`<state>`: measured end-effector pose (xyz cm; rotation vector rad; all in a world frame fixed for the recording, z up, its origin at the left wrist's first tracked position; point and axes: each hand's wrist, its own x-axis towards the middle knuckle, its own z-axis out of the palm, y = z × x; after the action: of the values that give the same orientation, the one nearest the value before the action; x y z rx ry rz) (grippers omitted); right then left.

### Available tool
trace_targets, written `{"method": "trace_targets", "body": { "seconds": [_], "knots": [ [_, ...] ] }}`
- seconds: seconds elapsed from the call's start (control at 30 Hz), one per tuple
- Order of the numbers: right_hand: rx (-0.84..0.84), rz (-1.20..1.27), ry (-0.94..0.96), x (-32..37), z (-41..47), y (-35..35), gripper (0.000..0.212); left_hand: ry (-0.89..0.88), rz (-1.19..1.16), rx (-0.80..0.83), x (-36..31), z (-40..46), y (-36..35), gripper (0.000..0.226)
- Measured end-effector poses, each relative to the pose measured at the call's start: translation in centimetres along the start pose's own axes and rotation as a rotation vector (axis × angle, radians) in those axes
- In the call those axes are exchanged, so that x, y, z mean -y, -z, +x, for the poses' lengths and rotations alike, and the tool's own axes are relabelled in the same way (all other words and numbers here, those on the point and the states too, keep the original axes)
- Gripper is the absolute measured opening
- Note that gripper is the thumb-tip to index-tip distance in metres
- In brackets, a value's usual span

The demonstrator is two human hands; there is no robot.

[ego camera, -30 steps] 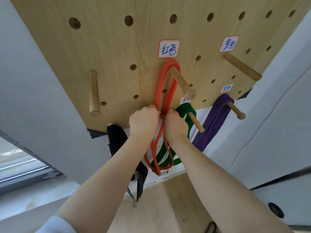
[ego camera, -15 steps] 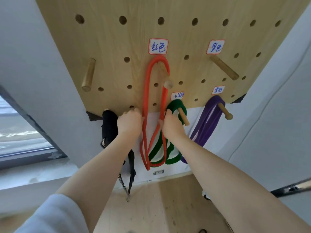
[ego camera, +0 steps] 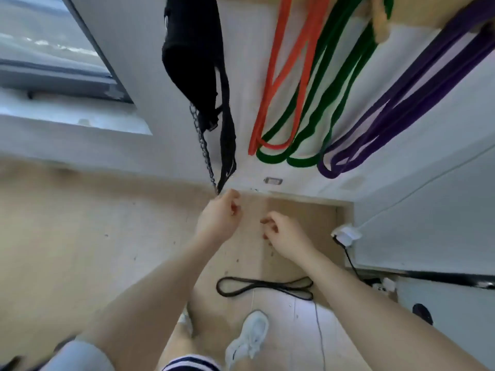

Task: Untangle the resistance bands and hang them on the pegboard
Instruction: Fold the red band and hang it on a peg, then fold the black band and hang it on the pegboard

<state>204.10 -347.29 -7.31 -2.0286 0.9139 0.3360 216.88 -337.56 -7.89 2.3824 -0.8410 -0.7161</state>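
Observation:
The red band [ego camera: 270,84], green band [ego camera: 313,108] and purple band [ego camera: 396,105] hang in loops from the top of the view, against the white wall. Only the pegboard's lower edge [ego camera: 428,21] shows at the top right. A black band [ego camera: 263,286] lies flat on the wooden floor between my forearms. My left hand [ego camera: 219,219] and my right hand [ego camera: 285,234] hover below the hanging loops with fingers loosely curled, holding nothing and touching no band.
A black strap with a metal chain [ego camera: 206,103] hangs left of the red band. A window [ego camera: 51,49] is at the upper left. A white plug and cable [ego camera: 345,235] sit by the right wall. My white shoe [ego camera: 249,338] stands on the floor.
Both hands let go of the red band and dropped well below it. My view tilted down from the pegboard to the floor, bringing the black band into sight.

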Motion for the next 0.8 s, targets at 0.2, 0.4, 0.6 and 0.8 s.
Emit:
{"method": "trace_targets", "body": {
  "seconds": [0.2, 0.4, 0.6, 0.8],
  "knots": [
    [0.224, -0.137, -0.155, -9.5, 4.3, -12.9, 0.023, 0.409, -0.097, 0.068, 14.5, -3.1, -11.2, 0.03],
    [0.405, -0.283, -0.156, -19.3, 12.0, -28.9, 0.03, 0.623, -0.191, 0.087, 28.7, -3.8, -24.5, 0.029],
    [0.313, -0.453, -0.071, -29.9, 19.9, -43.9, 0.033, 0.656, -0.238, 0.14, 40.7, -2.1, -38.6, 0.031],
    [0.183, -0.699, 0.146, -36.6, 25.0, -52.6, 0.045, 0.677, -0.315, 0.096, 46.6, -1.7, -46.8, 0.032]
  ]
}}
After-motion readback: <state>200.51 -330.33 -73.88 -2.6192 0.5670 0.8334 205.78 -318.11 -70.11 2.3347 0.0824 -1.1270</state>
